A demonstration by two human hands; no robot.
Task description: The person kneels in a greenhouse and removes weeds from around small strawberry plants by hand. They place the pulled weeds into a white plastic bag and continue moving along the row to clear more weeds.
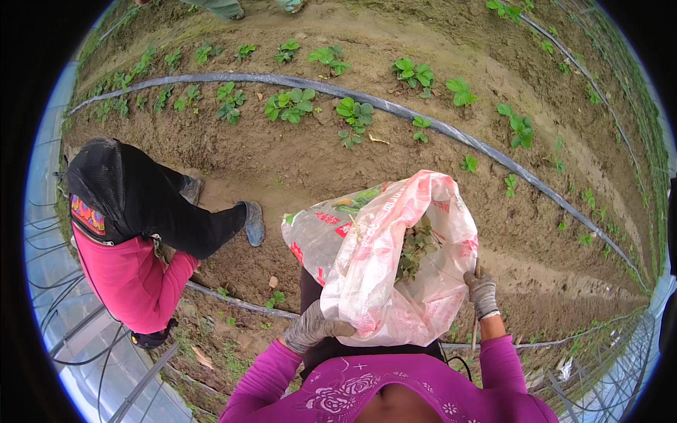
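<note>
A white woven plastic sack (365,264) with red print hangs in front of me, its mouth facing up and towards the right. Cut leaves and stems (418,248) lie inside; the sack's wall hides how deep they go. My left hand (316,329), in a grey knit glove, grips the near left part of the rim, thumb on the outside. At the right side of the mouth, my gloved right hand (481,293) closes around a thin stick (475,330) and touches the rim. Whether it also pinches the plastic is hard to tell.
Rows of young leafy plants (291,104) flank a grey irrigation hose (296,80) on bare soil. To my left a bent-over person (132,238) in pink and black works close by. Another person's legs (222,6) show at the top. Plastic greenhouse sheeting (47,174) borders the left.
</note>
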